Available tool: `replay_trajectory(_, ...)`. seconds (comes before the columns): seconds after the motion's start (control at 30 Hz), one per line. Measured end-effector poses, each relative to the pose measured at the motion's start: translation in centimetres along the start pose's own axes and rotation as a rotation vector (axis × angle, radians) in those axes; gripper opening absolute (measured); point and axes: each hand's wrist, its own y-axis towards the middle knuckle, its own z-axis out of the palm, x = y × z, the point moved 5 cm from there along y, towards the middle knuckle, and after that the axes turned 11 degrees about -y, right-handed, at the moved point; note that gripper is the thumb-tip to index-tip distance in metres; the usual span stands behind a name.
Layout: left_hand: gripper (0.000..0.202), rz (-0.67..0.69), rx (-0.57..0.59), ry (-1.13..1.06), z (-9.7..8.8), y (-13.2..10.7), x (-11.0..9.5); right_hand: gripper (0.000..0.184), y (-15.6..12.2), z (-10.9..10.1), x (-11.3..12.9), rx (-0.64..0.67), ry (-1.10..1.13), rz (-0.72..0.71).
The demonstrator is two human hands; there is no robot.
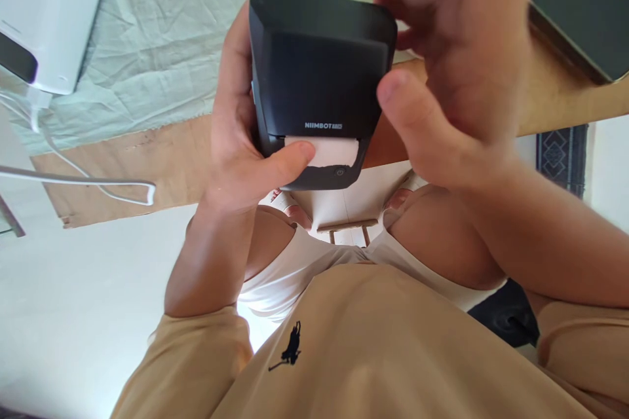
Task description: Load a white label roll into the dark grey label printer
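1. Far left, on the pale wrinkled cloth (147,46), I see a white device (46,13) with a dark panel on its side; a white cable (78,177) runs from it across the wooden tabletop (147,163).
2. Left of centre, I note the left hand (240,150) wrapped around the side of a black NIIMBOT label printer (319,72), fingers behind the body, thumb lying across the front.
3. That thumb presses on the white label strip (334,152) showing at the printer's slot, just above a small round button (339,171).
4. Printer is held up in the air, above the table edge and the lap, between both hands, brand lettering facing me.
5. Right of centre, the right hand (452,59) sits at the printer's right top corner, fingers curled loosely, thumb near the side wall. I cannot tell if it grips or merely touches; it is blurred.
6. Below, beige sleeves (196,360) and a beige shirt (368,353) with a small dark emblem.
7. Far right, a dark panel (580,6) leans at the table edge.
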Motion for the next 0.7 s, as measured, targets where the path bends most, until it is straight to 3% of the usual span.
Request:
replay_trajectory(0.03,0.085,0.001,-0.002,-0.004,-0.1,0.0,0.0,0.076,0.2,-0.2,0.4,-0.063,0.058,-0.078)
replay_trajectory(0.07,0.085,0.003,-0.005,-0.008,-0.2,0.0,0.1,0.077,0.4,0.0,0.5,-0.031,0.090,-0.124)
replay_trajectory(0.17,0.082,0.014,-0.012,-0.017,-0.6,0.0,0.1,0.068,0.8,0.9,-0.3,0.089,0.075,-0.090)
replay_trajectory(0.3,0.078,0.009,-0.010,-0.015,-1.7,-0.2,0.0,0.069,1.0,0.9,-0.5,0.103,0.064,-0.063)
replay_trajectory(0.5,0.062,-0.140,0.259,-0.048,-2.0,-0.2,-0.2,0.073,1.2,0.8,-0.3,0.140,0.078,-0.030)
replay_trajectory(0.7,0.051,-0.149,0.178,-0.128,-1.6,-0.1,-0.5,0.076,1.5,0.9,-0.6,0.156,0.039,-0.014)
